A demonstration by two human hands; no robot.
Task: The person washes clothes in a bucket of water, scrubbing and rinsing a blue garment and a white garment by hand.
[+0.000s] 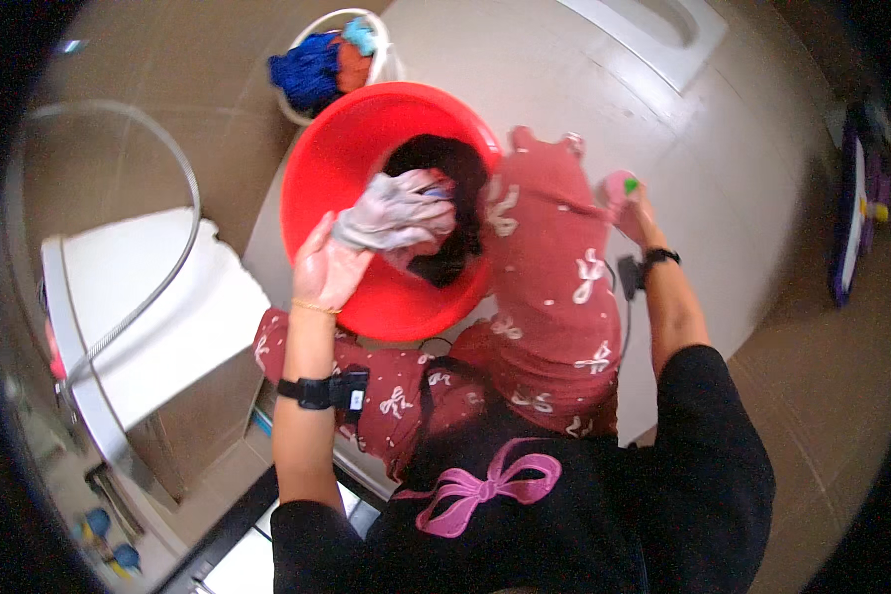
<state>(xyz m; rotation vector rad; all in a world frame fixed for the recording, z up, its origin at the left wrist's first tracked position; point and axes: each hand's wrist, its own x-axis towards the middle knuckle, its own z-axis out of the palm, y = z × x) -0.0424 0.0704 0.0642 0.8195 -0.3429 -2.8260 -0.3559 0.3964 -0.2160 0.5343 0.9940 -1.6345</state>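
Observation:
A large red plastic basin (319, 163) stands on the floor before my knees. Inside it lies a bunched dark cloth (445, 160). My left hand (332, 263), palm up over the basin's near left part, has a crumpled whitish-pink cloth (397, 211) resting on its fingers; whether they grip it is hidden. To the right of my knee, my right hand (638, 215) has its fingers on a pink object with a green spot (618, 185), whose kind is blurred. My right leg, in red bow-patterned trousers (553, 260), lies between that hand and the basin.
A white bucket (380, 44) with blue, orange and light-blue cloths stands beyond the basin. A metal shower hose (189, 174) loops at the left over a white panel (171, 297). A white ceramic fixture (638, 37) is at the top right; a purple-edged brush or mop head (850, 215) is at the far right.

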